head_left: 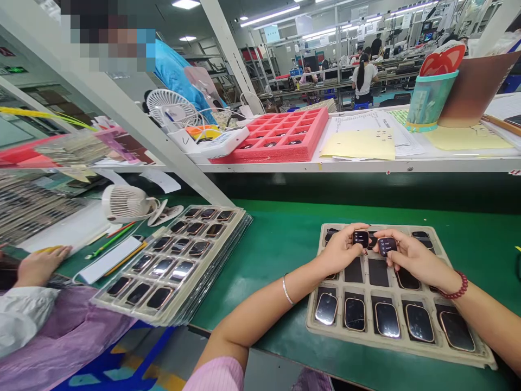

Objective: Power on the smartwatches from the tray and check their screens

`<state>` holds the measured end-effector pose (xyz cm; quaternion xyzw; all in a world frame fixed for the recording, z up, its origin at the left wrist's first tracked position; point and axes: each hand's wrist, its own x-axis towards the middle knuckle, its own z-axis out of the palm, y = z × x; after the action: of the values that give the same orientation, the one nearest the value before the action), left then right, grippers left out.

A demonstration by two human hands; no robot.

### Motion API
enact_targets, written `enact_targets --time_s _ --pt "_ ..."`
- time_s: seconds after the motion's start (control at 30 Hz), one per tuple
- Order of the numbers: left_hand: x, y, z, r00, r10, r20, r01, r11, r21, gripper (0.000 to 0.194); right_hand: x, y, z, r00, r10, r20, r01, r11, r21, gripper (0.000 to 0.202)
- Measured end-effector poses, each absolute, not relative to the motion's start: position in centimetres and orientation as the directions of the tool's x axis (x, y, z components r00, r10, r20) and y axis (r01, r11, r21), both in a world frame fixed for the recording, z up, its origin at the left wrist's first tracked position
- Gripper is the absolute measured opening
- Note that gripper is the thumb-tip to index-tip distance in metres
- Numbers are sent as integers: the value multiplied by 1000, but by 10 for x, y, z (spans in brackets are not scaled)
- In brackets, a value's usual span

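Pink sleeve (pixel 217 374) foremost, your left hand (pixel 342 250) grips one lit watch (pixel 360 238), your right hand (pixel 417 258) a second lit watch (pixel 386 245), above the tray (pixel 345 336) on the green bench (pixel 280 244); screen viewing appears underway, and the next move calls for a light grip.

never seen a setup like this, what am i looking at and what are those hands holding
This is one picture from a camera worn on a person's head, looking forward and down. There is no machine, just that person's own left hand and right hand. The left holds a watch-like device with a lit screen; the right holds a second lit device. Below them, a pale tray of similar pieces lies on the green table. Farther left is a tray stack; the far-left hand is another person's.
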<state>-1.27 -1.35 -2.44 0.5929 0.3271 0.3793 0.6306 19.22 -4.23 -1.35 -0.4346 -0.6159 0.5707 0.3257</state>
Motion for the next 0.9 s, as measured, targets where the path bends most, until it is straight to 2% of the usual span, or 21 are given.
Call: enact_targets --time_s 0.2,0.4,0.9 --pt "-13 -15 -22 498 866 42 -54 -17 998 47 191 -45 -9 -453 888 -79 199 14 -980 36" --pt "-15 -15 -22 499 867 -12 4 11 1000 29 193 -44 -10 -479 871 -108 218 -1 -976 28" --pt "-14 -14 -25 512 858 36 13 -50 999 26 191 -45 -7 -464 879 -112 222 -7 -975 28"
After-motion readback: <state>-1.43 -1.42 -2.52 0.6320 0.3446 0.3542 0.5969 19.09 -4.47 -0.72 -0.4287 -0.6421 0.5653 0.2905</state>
